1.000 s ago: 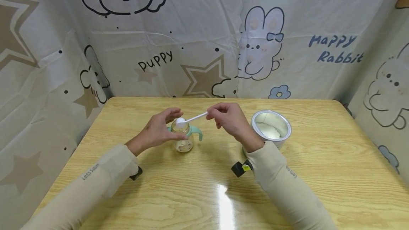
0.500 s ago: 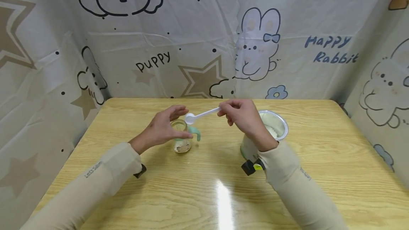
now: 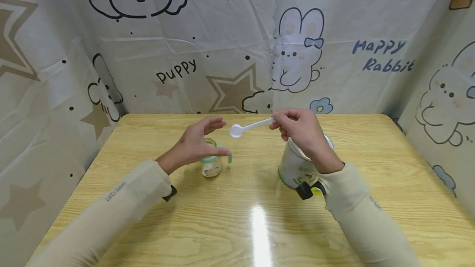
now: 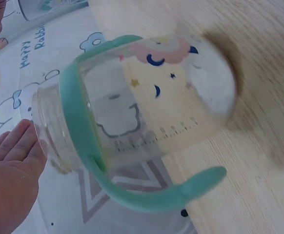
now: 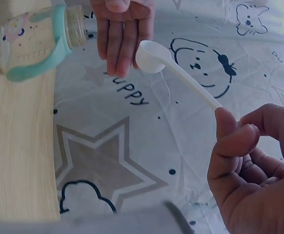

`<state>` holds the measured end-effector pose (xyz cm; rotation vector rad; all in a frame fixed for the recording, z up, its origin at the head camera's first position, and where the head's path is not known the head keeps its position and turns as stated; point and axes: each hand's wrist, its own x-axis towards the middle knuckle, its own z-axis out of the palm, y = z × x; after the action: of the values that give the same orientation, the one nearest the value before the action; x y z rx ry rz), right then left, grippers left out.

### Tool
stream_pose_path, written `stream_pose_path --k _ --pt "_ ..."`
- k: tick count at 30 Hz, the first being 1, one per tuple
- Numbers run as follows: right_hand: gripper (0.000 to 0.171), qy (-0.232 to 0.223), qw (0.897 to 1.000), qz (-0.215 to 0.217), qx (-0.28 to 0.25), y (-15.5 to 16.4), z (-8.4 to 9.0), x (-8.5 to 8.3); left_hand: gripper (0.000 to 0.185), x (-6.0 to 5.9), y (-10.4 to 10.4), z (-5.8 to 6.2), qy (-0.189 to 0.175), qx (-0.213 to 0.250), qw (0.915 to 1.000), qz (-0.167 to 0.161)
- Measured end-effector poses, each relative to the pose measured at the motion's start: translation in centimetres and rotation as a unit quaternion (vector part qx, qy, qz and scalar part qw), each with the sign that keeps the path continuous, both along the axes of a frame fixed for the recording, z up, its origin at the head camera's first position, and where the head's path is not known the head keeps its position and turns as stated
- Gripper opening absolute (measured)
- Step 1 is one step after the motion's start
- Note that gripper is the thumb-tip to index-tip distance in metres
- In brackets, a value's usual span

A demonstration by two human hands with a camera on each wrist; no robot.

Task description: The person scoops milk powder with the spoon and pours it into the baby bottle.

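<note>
A small clear baby bottle (image 3: 211, 165) with a teal collar and handles stands without a cap near the table's middle; a little pale powder lies at its bottom. My left hand (image 3: 217, 137) hovers at its mouth with straight, spread fingers, thumb close to the rim. In the left wrist view the bottle (image 4: 152, 112) fills the frame and my fingers (image 4: 10, 165) lie flat beside its mouth. My right hand (image 3: 276, 123) pinches the handle of a white scoop (image 3: 246, 127), held in the air between bottle and tin. The right wrist view shows the scoop (image 5: 181, 73) with its bowl empty.
A round metal tin (image 3: 295, 170), partly hidden behind my right hand and wrist, stands right of the bottle. Cartoon-printed cloth walls (image 3: 237, 52) close in the wooden table (image 3: 237, 226) at the back and on both sides.
The scoop has moved right and up, from over the bottle's mouth toward the tin. My left hand's fingers have loosened from the bottle and spread open.
</note>
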<state>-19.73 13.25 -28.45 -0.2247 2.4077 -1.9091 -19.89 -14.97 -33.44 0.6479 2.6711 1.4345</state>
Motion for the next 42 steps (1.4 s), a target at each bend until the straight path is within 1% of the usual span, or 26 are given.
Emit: stream_pose_path --k 4,9,13,18,23,26,28,30,33,35,42 --pt "0.030 0.000 1.000 -0.012 0.003 1.1 0.4 0.1 0.093 -0.1 0.6 0.2 -0.006 0.004 1.0000 -0.006" --pt "0.029 0.001 1.000 -0.025 0.003 2.4 0.7 0.1 0.094 -0.3 1.7 0.3 -0.001 0.007 0.9999 -0.015" --pt "0.031 0.006 1.000 -0.030 0.003 3.5 0.9 0.3 0.094 -0.4 2.6 0.3 0.001 0.011 0.9997 -0.021" --pt "0.032 0.010 0.999 -0.044 0.016 4.6 0.9 0.4 0.092 -0.4 3.6 0.2 0.000 0.018 0.9994 -0.030" --pt "0.031 0.016 0.998 -0.050 0.017 5.5 0.8 0.6 0.093 -0.3 4.6 0.1 -0.002 0.023 0.9988 -0.042" --pt "0.028 0.018 0.998 -0.053 0.017 6.0 0.7 0.7 0.094 -0.2 5.3 0.1 -0.005 0.024 0.9984 -0.050" --pt "0.023 0.017 0.998 -0.054 0.009 6.3 0.6 0.7 0.094 -0.1 5.7 0.0 -0.006 0.025 0.9982 -0.054" --pt "0.019 0.015 0.998 -0.055 -0.011 6.7 0.5 0.7 0.094 -0.1 6.0 -0.1 -0.007 0.027 0.9980 -0.056" --pt "0.016 0.013 0.998 -0.058 -0.027 7.3 0.4 0.7 0.093 -0.1 6.5 -0.2 -0.009 0.027 0.9980 -0.056" --pt "0.016 0.012 0.998 -0.061 -0.025 7.6 0.3 0.7 0.093 -0.2 6.8 -0.3 -0.011 0.027 0.9979 -0.057" --pt "0.017 0.009 0.997 -0.076 0.011 9.0 0.3 1.1 0.094 -0.2 8.1 -0.4 -0.016 0.023 0.9974 -0.066"
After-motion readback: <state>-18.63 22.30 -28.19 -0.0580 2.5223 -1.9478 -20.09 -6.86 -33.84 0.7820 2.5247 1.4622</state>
